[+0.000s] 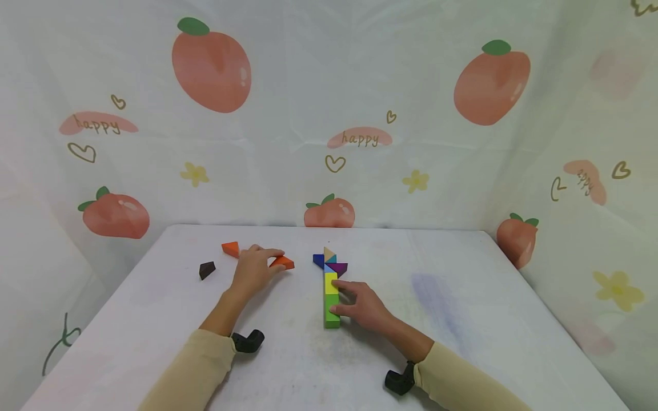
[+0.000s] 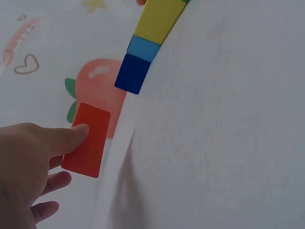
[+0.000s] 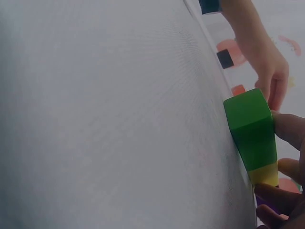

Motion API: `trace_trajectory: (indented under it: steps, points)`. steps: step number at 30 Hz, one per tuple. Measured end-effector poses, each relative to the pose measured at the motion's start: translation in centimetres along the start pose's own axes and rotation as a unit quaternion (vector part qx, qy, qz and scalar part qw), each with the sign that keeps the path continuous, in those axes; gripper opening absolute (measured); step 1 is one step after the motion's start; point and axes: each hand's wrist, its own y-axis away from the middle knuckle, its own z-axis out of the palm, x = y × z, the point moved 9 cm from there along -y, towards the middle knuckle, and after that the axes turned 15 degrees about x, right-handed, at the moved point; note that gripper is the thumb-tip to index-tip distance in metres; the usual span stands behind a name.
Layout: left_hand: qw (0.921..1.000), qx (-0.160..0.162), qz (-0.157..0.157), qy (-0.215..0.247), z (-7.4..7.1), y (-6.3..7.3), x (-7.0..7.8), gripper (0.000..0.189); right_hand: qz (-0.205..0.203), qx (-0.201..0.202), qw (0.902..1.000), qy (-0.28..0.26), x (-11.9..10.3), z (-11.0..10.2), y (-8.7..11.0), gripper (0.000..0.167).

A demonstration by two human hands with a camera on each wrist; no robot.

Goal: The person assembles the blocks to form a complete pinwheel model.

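My left hand [image 1: 253, 269] pinches an orange wedge-shaped block [image 1: 282, 262] between thumb and fingers; its flat orange face shows in the left wrist view. Right of it, a row of blocks lies along the table. Nearest is a green block [image 1: 331, 311], then a yellow block [image 1: 331, 283] and a small light blue piece [image 1: 329, 268]. At the far end sit a dark blue block [image 1: 319, 261], a purple triangle [image 1: 337, 268], a teal piece [image 1: 332, 258] and a wooden-coloured triangle [image 1: 328, 253]. My right hand [image 1: 366, 307] touches the row, thumb at green, forefinger at yellow.
Another orange block [image 1: 231, 249] lies behind my left hand, partly covered by it. A black block [image 1: 207, 270] is further left. The white table [image 1: 442, 354] ends at a printed curtain [image 1: 288, 171]. Black wrist devices [image 1: 249, 341] sit at both cuffs.
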Motion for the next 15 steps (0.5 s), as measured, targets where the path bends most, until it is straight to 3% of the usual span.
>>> trace_trajectory:
  steps: [15]
  points:
    - [0.9998, -0.015, -0.001, 0.016, 2.1, -0.3, 2.2, 0.036, 0.010, -0.004, 0.9999, 0.007, 0.1, 0.0, 0.0, 0.065]
